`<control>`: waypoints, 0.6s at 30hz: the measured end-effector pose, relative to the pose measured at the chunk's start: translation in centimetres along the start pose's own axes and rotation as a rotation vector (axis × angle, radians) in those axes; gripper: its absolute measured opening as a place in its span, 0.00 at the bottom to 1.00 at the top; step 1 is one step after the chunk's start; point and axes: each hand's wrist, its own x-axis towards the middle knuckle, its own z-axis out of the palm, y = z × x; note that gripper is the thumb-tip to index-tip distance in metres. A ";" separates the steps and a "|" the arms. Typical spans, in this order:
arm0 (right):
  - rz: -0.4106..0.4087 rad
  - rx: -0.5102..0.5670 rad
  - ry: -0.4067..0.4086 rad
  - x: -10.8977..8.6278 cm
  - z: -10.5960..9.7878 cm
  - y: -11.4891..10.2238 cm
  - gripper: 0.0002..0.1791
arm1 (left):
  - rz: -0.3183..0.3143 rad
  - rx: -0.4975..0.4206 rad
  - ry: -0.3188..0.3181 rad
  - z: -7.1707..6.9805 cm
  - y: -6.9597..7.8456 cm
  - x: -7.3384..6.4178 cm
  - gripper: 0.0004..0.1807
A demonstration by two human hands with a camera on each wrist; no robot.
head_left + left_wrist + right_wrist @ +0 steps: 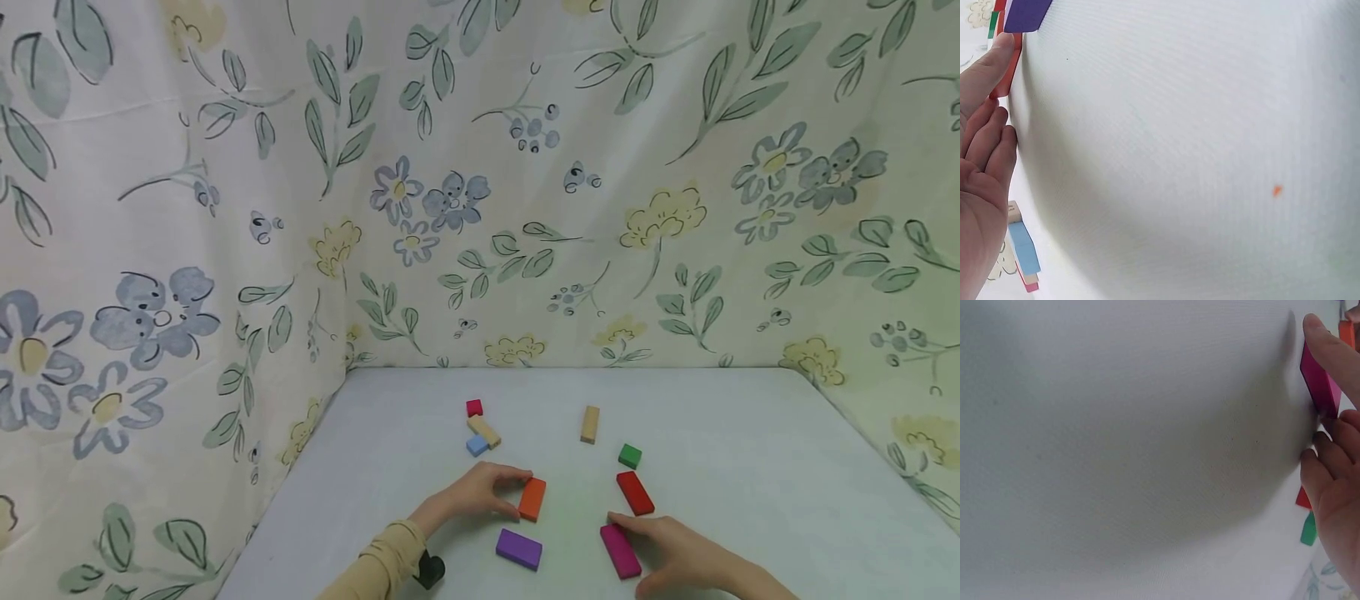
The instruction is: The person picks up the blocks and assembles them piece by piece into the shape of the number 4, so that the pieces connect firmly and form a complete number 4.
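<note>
Left hand (480, 492) pinches 1 orange block (532, 500) | right hand (681, 552) spans 1 magenta block (620, 552), grip unclear | 7 other blocks (519, 550)

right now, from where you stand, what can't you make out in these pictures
Head view: what the dark object is; small and partly behind the sleeve.
Left wrist view: the whole purple block, cut off by the top edge; what the orange speck is, too small.
Right wrist view: part of the magenta block, hidden by the right hand.
</note>
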 end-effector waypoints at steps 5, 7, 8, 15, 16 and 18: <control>-0.003 -0.012 0.031 0.1 0.0 0.1 0.41 | -0.006 -0.020 0.007 0.1 -0.2 0.0 0.33; -0.013 -0.012 0.042 0.3 0.0 0.1 0.40 | -0.012 -0.023 0.012 0.1 -0.2 0.0 0.32; -0.019 -0.013 0.046 0.4 0.0 0.1 0.40 | -0.015 -0.023 0.015 0.2 -0.2 -0.1 0.32; -0.031 -0.020 0.060 0.6 -0.1 0.2 0.38 | -0.038 -0.031 0.036 0.2 0.1 -0.2 0.31; -0.030 -0.024 0.061 0.6 -0.1 0.1 0.38 | -0.041 -0.031 0.039 0.2 0.1 -0.2 0.30; -0.030 -0.029 0.062 0.6 -0.2 0.0 0.37 | -0.046 -0.034 0.046 0.3 0.2 -0.2 0.30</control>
